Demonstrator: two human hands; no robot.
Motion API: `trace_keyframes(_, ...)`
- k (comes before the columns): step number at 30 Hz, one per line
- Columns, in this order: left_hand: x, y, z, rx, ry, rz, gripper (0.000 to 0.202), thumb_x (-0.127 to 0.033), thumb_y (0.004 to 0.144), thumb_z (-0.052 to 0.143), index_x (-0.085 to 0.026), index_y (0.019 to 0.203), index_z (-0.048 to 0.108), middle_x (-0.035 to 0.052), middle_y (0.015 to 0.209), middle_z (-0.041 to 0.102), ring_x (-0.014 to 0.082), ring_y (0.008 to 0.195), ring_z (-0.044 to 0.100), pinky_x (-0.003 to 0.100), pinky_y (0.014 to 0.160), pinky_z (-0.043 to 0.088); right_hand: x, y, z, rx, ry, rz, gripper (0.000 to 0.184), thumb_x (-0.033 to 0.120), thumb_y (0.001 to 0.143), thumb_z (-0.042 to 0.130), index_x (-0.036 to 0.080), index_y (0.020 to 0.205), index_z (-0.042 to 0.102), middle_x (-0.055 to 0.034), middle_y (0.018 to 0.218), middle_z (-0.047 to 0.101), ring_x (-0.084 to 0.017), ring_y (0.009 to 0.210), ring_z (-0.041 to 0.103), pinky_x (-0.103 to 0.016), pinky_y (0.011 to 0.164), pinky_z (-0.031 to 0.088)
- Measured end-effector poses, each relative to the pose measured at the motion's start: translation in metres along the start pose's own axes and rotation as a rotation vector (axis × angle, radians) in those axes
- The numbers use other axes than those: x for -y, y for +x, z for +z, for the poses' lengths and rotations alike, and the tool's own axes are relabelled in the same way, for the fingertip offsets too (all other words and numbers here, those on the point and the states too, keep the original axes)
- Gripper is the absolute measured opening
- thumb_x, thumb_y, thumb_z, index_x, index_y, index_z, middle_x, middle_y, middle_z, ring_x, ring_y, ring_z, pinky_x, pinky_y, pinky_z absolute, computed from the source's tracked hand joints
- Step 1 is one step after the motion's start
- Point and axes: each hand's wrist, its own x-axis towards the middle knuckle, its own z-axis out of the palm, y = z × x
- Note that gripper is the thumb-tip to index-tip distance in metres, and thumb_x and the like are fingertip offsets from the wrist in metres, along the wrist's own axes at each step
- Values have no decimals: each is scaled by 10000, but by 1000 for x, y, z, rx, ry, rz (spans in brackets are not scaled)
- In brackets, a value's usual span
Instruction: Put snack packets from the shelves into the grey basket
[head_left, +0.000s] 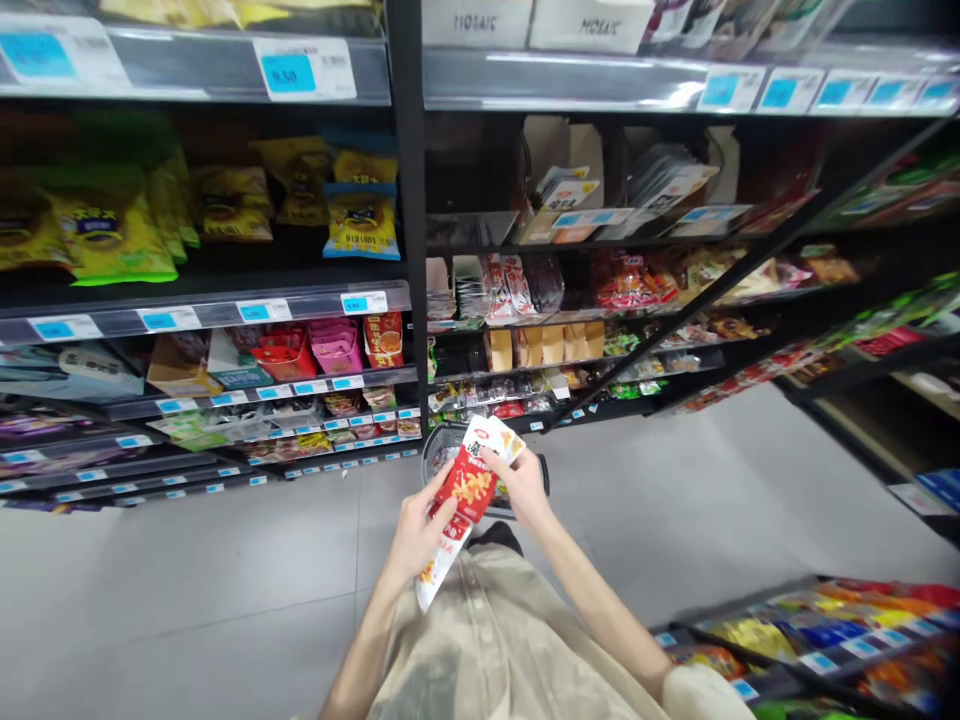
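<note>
Red and white snack packets (474,480) with pictures of food on them are held in front of my body; they overlap, and how many there are I cannot tell. My left hand (421,530) grips them from the lower left, its thumb lying across the front. On the upper right edge my right hand (525,487) pinches the packets, thumb on the printed face. Below and behind them a grey shopping basket (435,440) is partly hidden by the packets and my hands; some goods show inside it.
Dark shelves with yellow snack bags (112,225) rise at the left. Straight ahead, a shelf bay holds small cardboard display boxes (574,200) and red packets (634,280). A low rack of colourful bags (757,640) stands at the lower right. Grey tiled floor (300,560) lies around me.
</note>
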Motion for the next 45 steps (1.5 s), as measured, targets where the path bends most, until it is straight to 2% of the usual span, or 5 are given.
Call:
trace_keyframes(8, 7, -18, -15, 16, -136, -104, 652, -558, 935, 650, -207, 1481, 599, 112, 1440, 667, 287, 1194, 691, 355, 1001, 566, 22, 6, -29, 279, -225, 151, 476, 497, 683, 899, 214, 996, 679, -38, 878, 758, -199, 656, 674, -257, 464, 509)
trace_keyframes(17, 21, -66, -42, 125, 45, -242, 401, -539, 878, 692, -219, 1099, 791, 91, 1137, 781, 273, 1055, 680, 340, 935, 537, -25, -65, -60, 685, -78, 439, 633, 332, 643, 954, 242, 1138, 570, 13, 929, 681, -135, 754, 636, -203, 610, 473)
trace_keyframes(32, 13, -64, -37, 174, 82, -263, 370, -564, 875, 664, -215, 978, 734, 38, 855, 739, 231, 880, 640, 310, 843, 510, -27, -82, -47, 538, -14, 559, 582, 453, 567, 982, 160, 1012, 749, -77, 925, 782, -231, 840, 732, -363, 840, 573)
trace_keyframes(38, 28, -58, -25, -7, -55, -237, 536, -641, 865, 649, -230, 1208, 669, 48, 941, 761, 221, 863, 671, 306, 837, 514, 25, -18, -52, 523, -379, 175, 406, 514, 745, 857, 168, 942, 782, -55, 769, 762, -215, 636, 691, -338, 640, 566)
trace_keyframes(45, 48, -69, -16, -11, -124, -243, 575, -710, 839, 638, -233, 1158, 675, 23, 864, 721, 200, 759, 643, 288, 744, 510, 147, 151, -29, 81, -785, -742, 329, 384, 925, 643, 211, 1187, 739, -99, 1124, 765, -268, 966, 713, -417, 961, 540)
